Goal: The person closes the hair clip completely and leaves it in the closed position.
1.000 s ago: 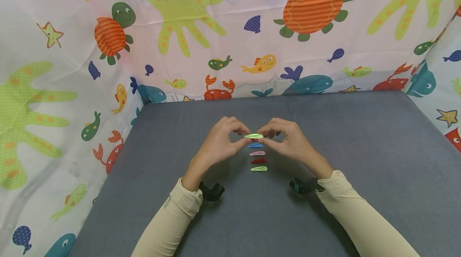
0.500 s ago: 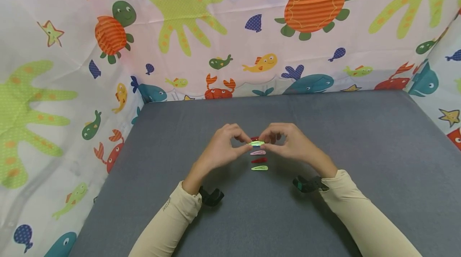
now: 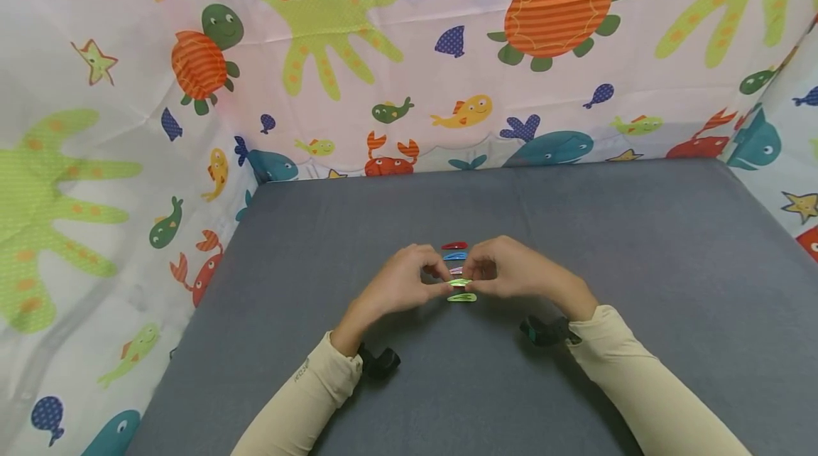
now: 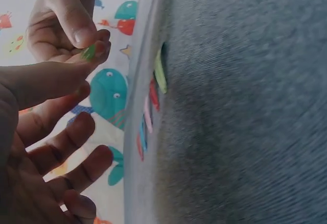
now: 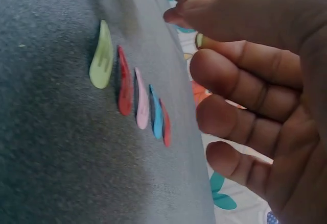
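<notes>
A light green snap hair clip [image 3: 459, 283] is pinched at its two ends between my left hand [image 3: 405, 278] and my right hand [image 3: 514, 271]. Both hands hold it above the table; in the left wrist view only a bit of the held clip [image 4: 88, 53] shows between the fingers. Below lies a column of hair clips: a far red clip [image 3: 454, 246], a blue clip [image 3: 455, 256], a pink clip [image 3: 177, 118], a second red clip [image 5: 124, 86] and a light green clip [image 5: 102, 63] nearest me. From the head, the second red one is mostly covered.
The clips lie on a grey cloth-covered table [image 3: 613, 250]. A white curtain [image 3: 358, 122] printed with sea animals stands along the back and both sides. Dark wrist-worn cameras, like the left one [image 3: 380, 364], hang under both wrists.
Both hands have moved nearer to me with the light green hair clip, passing from over the far red clip along the column. The far red and blue clips are uncovered now.
</notes>
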Motion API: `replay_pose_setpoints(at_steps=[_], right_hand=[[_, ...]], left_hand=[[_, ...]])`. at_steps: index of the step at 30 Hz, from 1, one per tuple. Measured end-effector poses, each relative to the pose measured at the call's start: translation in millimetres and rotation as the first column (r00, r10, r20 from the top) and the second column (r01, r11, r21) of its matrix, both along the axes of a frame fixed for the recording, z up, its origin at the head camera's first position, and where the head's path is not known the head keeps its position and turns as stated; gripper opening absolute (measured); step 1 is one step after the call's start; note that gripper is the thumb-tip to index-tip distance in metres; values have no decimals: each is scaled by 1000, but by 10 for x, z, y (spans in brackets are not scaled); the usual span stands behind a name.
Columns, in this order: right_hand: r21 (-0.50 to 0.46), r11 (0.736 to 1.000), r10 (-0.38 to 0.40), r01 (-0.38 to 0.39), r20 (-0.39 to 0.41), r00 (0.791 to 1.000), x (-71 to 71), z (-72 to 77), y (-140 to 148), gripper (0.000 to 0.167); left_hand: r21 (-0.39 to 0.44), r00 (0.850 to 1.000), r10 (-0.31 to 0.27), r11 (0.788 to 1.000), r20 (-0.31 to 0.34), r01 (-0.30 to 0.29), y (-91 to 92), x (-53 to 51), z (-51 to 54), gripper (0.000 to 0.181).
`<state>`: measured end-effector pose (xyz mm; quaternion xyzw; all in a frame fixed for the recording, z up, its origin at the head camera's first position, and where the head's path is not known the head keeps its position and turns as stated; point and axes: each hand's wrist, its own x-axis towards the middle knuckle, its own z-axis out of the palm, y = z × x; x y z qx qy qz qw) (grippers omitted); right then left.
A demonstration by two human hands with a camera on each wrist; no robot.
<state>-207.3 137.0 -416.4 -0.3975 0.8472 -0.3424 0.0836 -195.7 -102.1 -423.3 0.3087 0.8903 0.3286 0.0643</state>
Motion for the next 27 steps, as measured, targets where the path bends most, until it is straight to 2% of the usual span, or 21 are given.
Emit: replay_pose_setpoints(at_steps=[4, 11, 19, 27], right_hand=[[51, 998, 28, -28, 14, 1000, 17, -37, -28, 9], [89, 995, 44, -46, 30, 999, 55, -144, -23, 10], [47, 998, 40, -45, 98, 994, 86, -301, -2, 11], [61, 997, 44, -48, 72, 996, 101, -331, -12, 14]], left_hand=[[-65, 1000, -25, 998, 13, 26, 14, 20, -55, 5], [-154, 1000, -26, 988, 3, 26, 62, 76, -143, 8], [-164, 999, -42, 986, -24, 37, 93, 117, -184, 10], [-151, 1000, -24, 988, -19, 21, 97, 135, -203, 10]])
